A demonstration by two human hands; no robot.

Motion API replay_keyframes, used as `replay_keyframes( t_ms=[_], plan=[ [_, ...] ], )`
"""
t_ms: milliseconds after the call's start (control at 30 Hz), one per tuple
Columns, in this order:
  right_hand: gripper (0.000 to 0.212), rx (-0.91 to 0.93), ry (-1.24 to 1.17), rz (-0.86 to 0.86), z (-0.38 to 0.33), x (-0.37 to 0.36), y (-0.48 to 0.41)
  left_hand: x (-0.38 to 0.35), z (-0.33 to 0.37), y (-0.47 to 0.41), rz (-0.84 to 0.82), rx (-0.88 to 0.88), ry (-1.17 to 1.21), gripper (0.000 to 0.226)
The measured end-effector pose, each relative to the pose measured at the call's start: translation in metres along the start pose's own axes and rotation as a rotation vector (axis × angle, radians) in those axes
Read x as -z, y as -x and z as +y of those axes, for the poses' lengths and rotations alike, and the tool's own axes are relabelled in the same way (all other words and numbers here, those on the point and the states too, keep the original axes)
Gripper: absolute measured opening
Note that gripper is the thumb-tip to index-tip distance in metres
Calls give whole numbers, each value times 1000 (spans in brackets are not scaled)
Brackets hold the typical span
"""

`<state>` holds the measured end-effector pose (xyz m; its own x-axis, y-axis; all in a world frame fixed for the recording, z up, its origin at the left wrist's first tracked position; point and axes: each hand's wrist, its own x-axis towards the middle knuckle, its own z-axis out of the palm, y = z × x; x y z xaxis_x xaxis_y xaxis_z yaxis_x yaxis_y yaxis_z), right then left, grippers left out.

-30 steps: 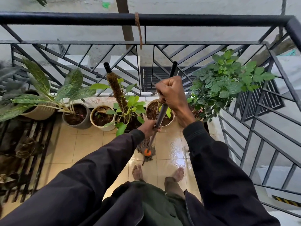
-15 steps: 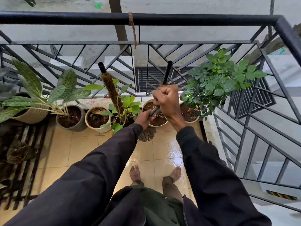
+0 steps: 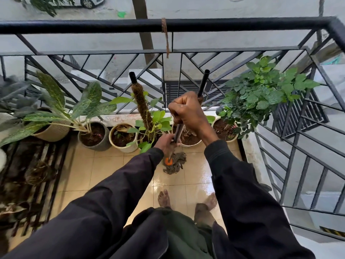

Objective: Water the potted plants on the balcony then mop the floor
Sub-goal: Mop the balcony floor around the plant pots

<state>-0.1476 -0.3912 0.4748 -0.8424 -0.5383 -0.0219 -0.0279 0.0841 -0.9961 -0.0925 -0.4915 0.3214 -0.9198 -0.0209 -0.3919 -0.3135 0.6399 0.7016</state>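
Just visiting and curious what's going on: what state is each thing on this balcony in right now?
Mop handle: tilted, held by both hands.
Mop head: down on the tiles.
Right hand: grips the handle high up.
Left hand: grips it lower down.
Floor tiles: glossy wet near the mop head.
Pots: upright.

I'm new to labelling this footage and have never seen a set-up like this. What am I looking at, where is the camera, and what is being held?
There is no machine here: a person wears one wide-angle camera on the head, looking down at their own arms in dark sleeves. It is the only view. The right hand grips the mop handle high up; the left hand grips it lower, near the mop head, which rests on the glossy tiled floor. Bare feet show below. A row of potted plants stands along the black railing of the balcony.
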Motion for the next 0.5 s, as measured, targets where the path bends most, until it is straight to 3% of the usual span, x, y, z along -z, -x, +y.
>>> replay_keyframes(
  t_ms=[233,500],
  plan=[
    [35,-11,37,-17,-12,-5,12,-13,-13,27,-46,2,7,17],
    [42,189,158,-49,-47,-27,6,1,8,31,42,-36,202,10]
  ],
)
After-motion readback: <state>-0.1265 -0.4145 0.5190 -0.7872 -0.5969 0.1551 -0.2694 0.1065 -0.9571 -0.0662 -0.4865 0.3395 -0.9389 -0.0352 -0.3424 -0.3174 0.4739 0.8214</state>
